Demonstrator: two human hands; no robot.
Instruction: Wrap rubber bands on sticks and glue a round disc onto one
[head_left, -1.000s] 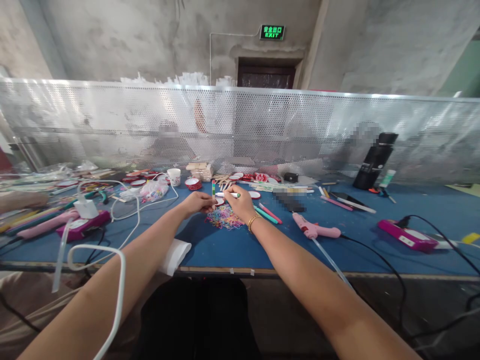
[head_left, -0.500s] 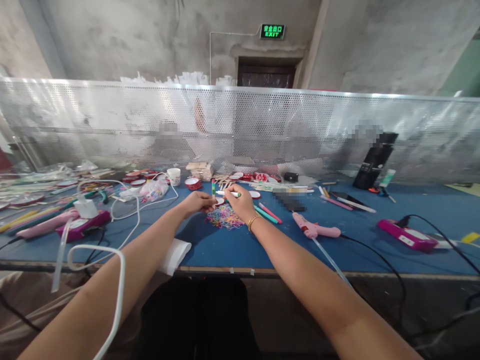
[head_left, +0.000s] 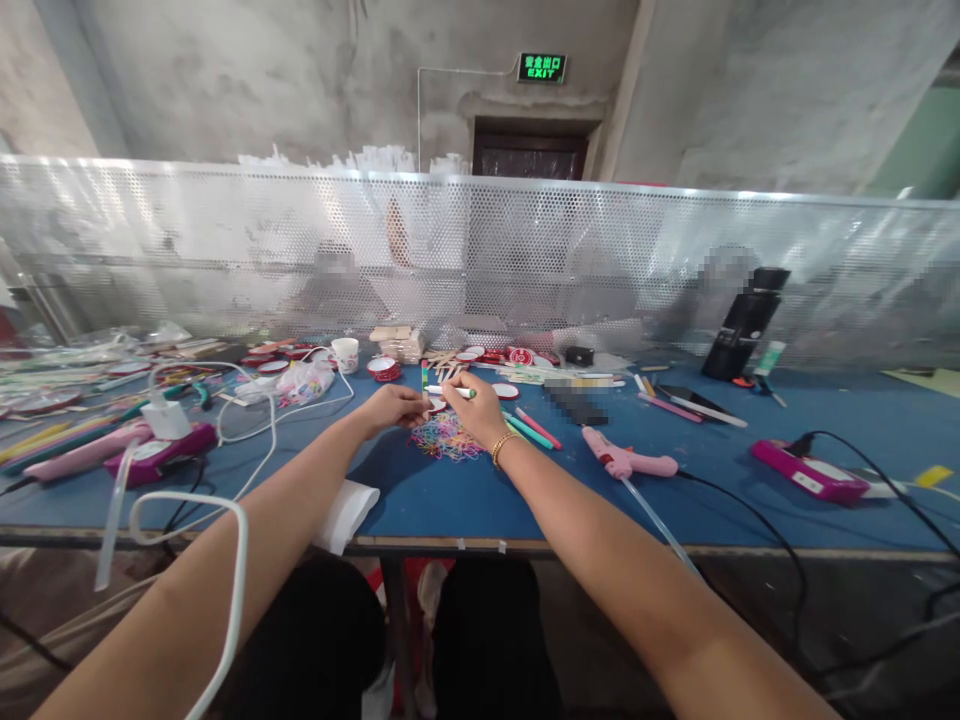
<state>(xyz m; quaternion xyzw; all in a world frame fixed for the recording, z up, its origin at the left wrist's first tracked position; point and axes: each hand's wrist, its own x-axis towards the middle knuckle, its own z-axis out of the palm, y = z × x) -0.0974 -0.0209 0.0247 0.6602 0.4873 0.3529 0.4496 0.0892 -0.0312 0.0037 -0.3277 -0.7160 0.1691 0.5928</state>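
Note:
My left hand (head_left: 394, 408) pinches a small upright stick (head_left: 425, 375) with green and red colouring. In my right hand (head_left: 480, 410) is a white marker pen (head_left: 442, 391) with a green end, held like a pencil with its tip end against or very near the stick. Below both hands lies a pile of thin multicoloured rubber bands (head_left: 448, 442). A round white disc with a red edge sits right behind the fingers, partly hidden. Beside my right hand, a teal marker (head_left: 534, 430) and a red marker (head_left: 541, 428) lie on the blue table.
A pink glue gun (head_left: 626, 458) with a cord lies at right, a purple power strip (head_left: 806, 472) beyond it. Another purple strip (head_left: 169, 452) and a white cable (head_left: 244, 545) are at left. Behind stand a paper cup (head_left: 345, 355), a black bottle (head_left: 746, 325) and a perforated screen (head_left: 540, 260).
My legs have moved apart under the table, showing the floor between them. The view has shifted slightly; both hands keep nearly the same pose, still holding the stick and the marker.

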